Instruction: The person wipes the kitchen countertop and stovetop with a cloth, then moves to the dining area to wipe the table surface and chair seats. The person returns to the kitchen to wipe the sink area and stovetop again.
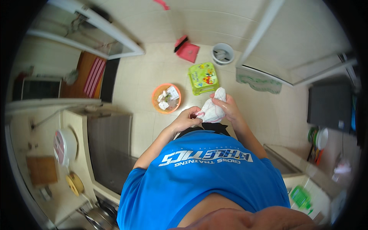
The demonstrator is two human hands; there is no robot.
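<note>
A white cloth with pink edging (212, 109) is bunched between my two hands in front of my waist. My left hand (188, 117) pinches its lower left end, where a pink part shows at the fingers. Higher up on the other side, my right hand (228, 107) grips the cloth, and a folded piece stands up above the thumb. The right thumb looks wet. Beyond the cloth stands a green plastic step stool (203, 75) with a printed top. An orange waste bin (153, 99) holding papers and scraps is on the floor ahead of my left hand.
Near the far wall are a pink dustpan (188, 52) and a grey-white bucket (222, 46) with something grey inside. A rice cooker (64, 146) and a wooden board (42, 170) lie on the left counter. At right are a glass door (276, 43) and a green bottle (300, 197).
</note>
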